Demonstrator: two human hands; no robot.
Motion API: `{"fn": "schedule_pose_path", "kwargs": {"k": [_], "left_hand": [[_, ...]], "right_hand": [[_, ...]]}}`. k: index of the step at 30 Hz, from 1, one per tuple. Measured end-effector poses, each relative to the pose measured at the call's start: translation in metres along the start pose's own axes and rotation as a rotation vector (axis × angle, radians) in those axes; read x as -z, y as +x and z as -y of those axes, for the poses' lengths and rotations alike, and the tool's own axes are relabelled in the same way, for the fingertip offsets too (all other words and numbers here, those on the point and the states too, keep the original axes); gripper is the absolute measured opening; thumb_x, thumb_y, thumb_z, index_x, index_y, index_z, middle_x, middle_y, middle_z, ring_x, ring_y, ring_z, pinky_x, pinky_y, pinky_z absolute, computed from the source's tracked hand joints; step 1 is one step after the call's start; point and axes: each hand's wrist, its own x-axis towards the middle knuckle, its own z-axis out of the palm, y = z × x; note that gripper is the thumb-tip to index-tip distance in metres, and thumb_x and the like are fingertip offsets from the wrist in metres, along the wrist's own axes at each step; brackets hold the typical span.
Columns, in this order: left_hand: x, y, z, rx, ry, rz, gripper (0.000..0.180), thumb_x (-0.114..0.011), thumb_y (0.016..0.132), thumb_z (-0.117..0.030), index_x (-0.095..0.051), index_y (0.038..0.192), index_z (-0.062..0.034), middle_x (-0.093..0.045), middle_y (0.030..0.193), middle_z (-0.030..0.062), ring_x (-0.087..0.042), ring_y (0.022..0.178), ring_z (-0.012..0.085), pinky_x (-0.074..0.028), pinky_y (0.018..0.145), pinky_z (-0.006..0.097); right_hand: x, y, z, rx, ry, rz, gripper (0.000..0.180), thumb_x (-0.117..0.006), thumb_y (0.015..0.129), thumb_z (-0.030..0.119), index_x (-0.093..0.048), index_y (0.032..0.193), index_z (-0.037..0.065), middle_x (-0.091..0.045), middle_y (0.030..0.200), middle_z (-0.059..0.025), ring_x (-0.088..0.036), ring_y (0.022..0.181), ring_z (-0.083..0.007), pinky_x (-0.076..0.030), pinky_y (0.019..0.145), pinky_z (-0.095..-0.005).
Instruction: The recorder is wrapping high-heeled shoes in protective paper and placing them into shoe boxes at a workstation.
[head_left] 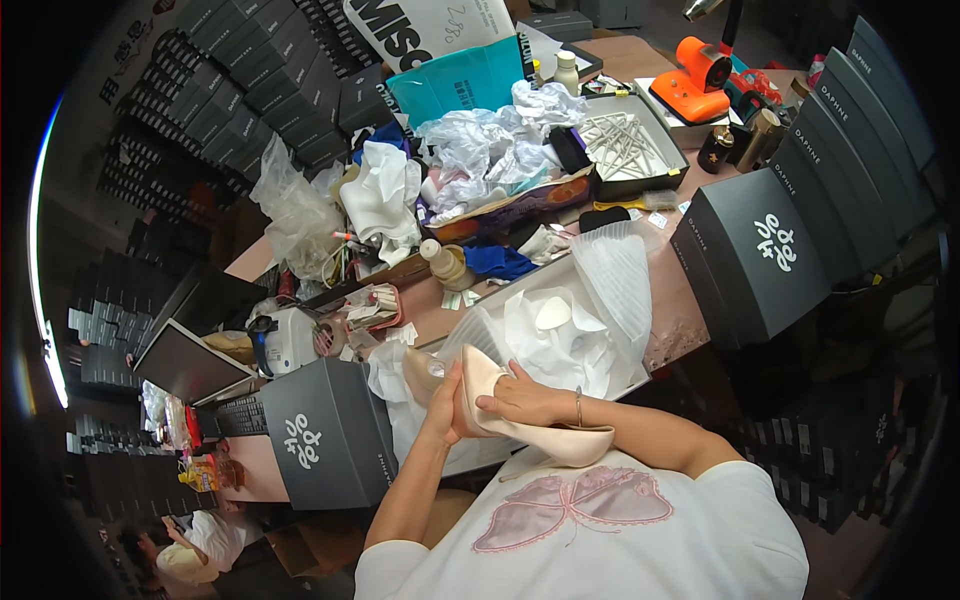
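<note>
A cream pump [572,445] is between my two hands in front of my chest, over the near edge of an open shoebox [630,383]. My left hand [443,408] is closed around one side of it near the toe. Across its upper part lies my right hand [528,398], with fingers pressed at the shoe's opening; some of them are hidden. White tissue paper [572,362] and a sheet of ribbed translucent wrap [612,280] spread out of the box. Beside my left hand, a beige item [420,372] with a shiny spot is partly covered, and I cannot tell its kind.
Dark grey shoeboxes flank me: one at left [325,435] and a stack at right [752,255]. Beyond lie a bin of crumpled paper [480,150], a tray of white sticks [630,145], a bottle [445,262] and an orange device [692,85]. Another person [205,545] is at lower left.
</note>
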Motion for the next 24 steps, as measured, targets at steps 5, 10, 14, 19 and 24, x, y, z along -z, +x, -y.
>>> {"fn": "schedule_pose_path", "kwargs": {"k": [5, 10, 14, 19, 24], "left_hand": [[0.007, -0.020, -0.013, -0.137, -0.038, 0.024, 0.049, -0.054, 0.095, -0.040, -0.049, 0.128, -0.0037, -0.060, 0.118, 0.0118, -0.061, 0.104, 0.0205, -0.052, 0.087, 0.033], [-0.005, -0.017, 0.008, -0.362, -0.131, -0.130, 0.051, -0.058, 0.093, -0.030, -0.045, 0.132, 0.0001, -0.058, 0.122, 0.0131, -0.057, 0.112, 0.0226, -0.048, 0.094, 0.034], [-0.010, -0.027, 0.002, -0.374, -0.045, -0.117, 0.053, -0.064, 0.089, -0.021, -0.043, 0.133, 0.0008, -0.057, 0.122, 0.0117, -0.058, 0.109, 0.0203, -0.049, 0.092, 0.031], [0.014, -0.015, -0.011, -0.374, -0.093, -0.047, 0.058, -0.068, 0.085, -0.021, -0.043, 0.133, 0.0014, -0.058, 0.119, 0.0131, -0.059, 0.109, 0.0208, -0.049, 0.093, 0.031], [0.024, -0.001, -0.003, -0.275, -0.367, 0.050, 0.057, -0.061, 0.089, -0.034, -0.046, 0.132, 0.0007, -0.059, 0.122, 0.0163, -0.058, 0.112, 0.0251, -0.046, 0.098, 0.037]], "right_hand": [[-0.005, 0.003, 0.019, 0.145, -0.034, -0.247, 0.068, -0.018, 0.102, 0.047, -0.060, 0.084, -0.004, -0.055, 0.086, -0.0193, -0.051, 0.095, -0.0348, -0.014, 0.107, -0.0606], [0.008, 0.004, 0.028, -0.017, 0.053, -0.225, 0.067, -0.017, 0.102, 0.047, -0.055, 0.082, -0.005, -0.053, 0.084, -0.0220, -0.049, 0.094, -0.0383, -0.018, 0.107, -0.0592], [0.010, -0.004, 0.029, -0.048, 0.092, -0.131, 0.064, -0.020, 0.102, 0.045, -0.056, 0.092, -0.007, -0.055, 0.094, -0.0234, -0.048, 0.102, -0.0384, -0.022, 0.109, -0.0500], [0.012, -0.055, 0.040, 0.092, 0.547, -0.123, 0.054, -0.031, 0.102, 0.037, -0.053, 0.123, -0.007, -0.050, 0.135, -0.0206, -0.040, 0.131, -0.0316, -0.031, 0.108, -0.0415], [0.093, -0.034, -0.027, -0.328, 0.218, -0.246, 0.041, -0.059, 0.090, 0.027, -0.056, 0.121, 0.001, -0.058, 0.123, -0.0148, -0.053, 0.118, -0.0294, -0.045, 0.097, -0.0379]]}}
